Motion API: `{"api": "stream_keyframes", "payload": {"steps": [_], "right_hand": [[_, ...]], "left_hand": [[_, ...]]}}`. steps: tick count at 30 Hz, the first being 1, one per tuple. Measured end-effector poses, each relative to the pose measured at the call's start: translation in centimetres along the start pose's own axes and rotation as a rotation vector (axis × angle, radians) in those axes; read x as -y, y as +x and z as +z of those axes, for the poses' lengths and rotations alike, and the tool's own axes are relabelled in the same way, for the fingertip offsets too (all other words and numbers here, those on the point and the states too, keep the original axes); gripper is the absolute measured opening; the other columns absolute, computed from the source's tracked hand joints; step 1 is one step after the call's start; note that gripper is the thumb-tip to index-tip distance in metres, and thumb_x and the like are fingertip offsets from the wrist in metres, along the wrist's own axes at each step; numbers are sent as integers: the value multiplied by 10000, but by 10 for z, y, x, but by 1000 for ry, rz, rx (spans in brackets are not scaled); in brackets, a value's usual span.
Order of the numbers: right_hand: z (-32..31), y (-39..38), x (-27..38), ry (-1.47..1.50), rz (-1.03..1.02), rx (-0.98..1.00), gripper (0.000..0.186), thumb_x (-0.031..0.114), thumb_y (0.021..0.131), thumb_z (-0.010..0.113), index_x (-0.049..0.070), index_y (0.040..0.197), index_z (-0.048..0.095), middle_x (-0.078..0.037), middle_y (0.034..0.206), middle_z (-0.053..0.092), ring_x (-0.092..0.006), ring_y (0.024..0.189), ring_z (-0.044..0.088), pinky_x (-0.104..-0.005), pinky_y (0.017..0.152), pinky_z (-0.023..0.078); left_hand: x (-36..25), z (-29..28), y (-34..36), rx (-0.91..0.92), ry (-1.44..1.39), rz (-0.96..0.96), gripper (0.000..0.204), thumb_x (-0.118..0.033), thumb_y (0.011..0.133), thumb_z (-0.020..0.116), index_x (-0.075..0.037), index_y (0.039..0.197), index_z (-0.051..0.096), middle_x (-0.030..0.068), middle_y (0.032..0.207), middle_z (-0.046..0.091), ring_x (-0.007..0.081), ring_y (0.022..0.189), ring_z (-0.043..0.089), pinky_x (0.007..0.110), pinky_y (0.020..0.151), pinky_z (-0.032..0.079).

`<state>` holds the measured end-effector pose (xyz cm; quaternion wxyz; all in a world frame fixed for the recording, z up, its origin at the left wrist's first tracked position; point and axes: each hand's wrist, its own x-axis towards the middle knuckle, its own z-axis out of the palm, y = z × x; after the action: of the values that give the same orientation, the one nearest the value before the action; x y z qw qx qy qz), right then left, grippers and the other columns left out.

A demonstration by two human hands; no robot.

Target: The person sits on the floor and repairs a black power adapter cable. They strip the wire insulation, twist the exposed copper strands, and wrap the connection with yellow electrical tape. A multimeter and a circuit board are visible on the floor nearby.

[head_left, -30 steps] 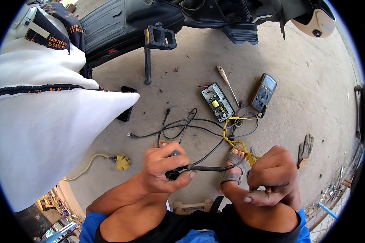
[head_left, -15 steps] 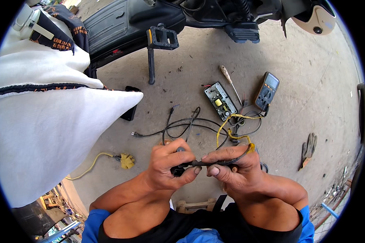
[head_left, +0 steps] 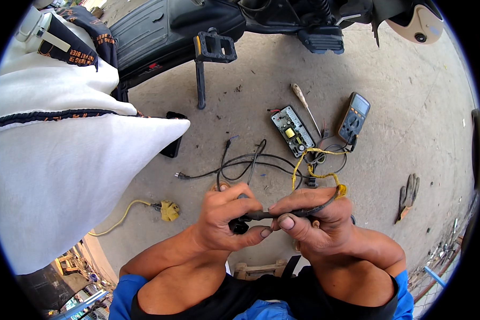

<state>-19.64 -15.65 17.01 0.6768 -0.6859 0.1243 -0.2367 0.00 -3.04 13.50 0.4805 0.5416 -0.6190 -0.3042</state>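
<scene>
My left hand [head_left: 218, 210] is closed around a black connector [head_left: 240, 228], its fingers curled over the top and its thumb along the near side. From the connector a black cable [head_left: 258, 216] runs to the right. My right hand [head_left: 325, 226] pinches that cable between thumb and fingers, close beside the left fingertips. Yellow tape [head_left: 342, 190] wraps the cable past the right forefinger. Beyond the hands, on the ground, lie an open charger case with a circuit board [head_left: 292, 130], a multimeter [head_left: 354, 118] and a screwdriver [head_left: 300, 97].
Black cords [head_left: 245, 160] loop over the concrete ahead. At left are a white cloth [head_left: 64, 181], a flat black case [head_left: 172, 149] and a yellow-taped cord end [head_left: 169, 211]. A scooter with a pedal [head_left: 216, 48] stands at the far side. A work glove [head_left: 407, 197] lies right.
Both hands sit slightly farther right in the picture, and the ground things have shifted a little with the view. The grip on connector and cable stays the same.
</scene>
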Motion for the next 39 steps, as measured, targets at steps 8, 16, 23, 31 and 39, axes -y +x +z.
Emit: {"api": "stream_keyframes", "payload": {"steps": [8, 16, 23, 31, 39], "right_hand": [[7, 0, -11, -60, -149, 3, 208, 38, 872, 766, -23, 1063, 708, -121, 895, 733, -225, 706, 706, -303, 605, 542], [2, 3, 5, -286, -195, 96, 270, 70, 842, 790, 54, 1096, 700, -53, 805, 649, -218, 644, 661, -314, 529, 504], [2, -2, 10, -328, -264, 190, 356, 109, 808, 817, 81, 1144, 702, -37, 952, 656, -194, 666, 683, -296, 514, 513], [5, -10, 6, -379, -340, 184, 408, 156, 805, 821, 67, 1181, 692, -71, 996, 685, -197, 631, 685, -292, 465, 514], [6, -9, 1, -412, -360, 162, 442, 149, 803, 806, 60, 1216, 674, -82, 983, 685, -184, 651, 697, -275, 468, 520]], "left_hand": [[-1, -2, 1, 76, 87, 30, 289, -272, 707, 866, -83, 825, 682, 29, 743, 599, 160, 491, 519, 291, 451, 334], [-1, -2, 2, 84, 101, 52, 260, -204, 647, 832, -93, 810, 663, 21, 730, 577, 173, 481, 510, 305, 448, 334], [-6, -7, 1, 162, 169, 89, 267, -273, 674, 810, -105, 807, 650, 24, 758, 561, 194, 507, 532, 329, 449, 359], [-3, -5, -3, 121, 230, 134, 325, -310, 671, 822, -95, 857, 664, 28, 780, 572, 187, 511, 529, 322, 453, 374], [-11, -7, 5, 93, 195, 14, 231, -161, 704, 775, -17, 852, 673, 79, 726, 605, 210, 517, 585, 306, 529, 482]]}}
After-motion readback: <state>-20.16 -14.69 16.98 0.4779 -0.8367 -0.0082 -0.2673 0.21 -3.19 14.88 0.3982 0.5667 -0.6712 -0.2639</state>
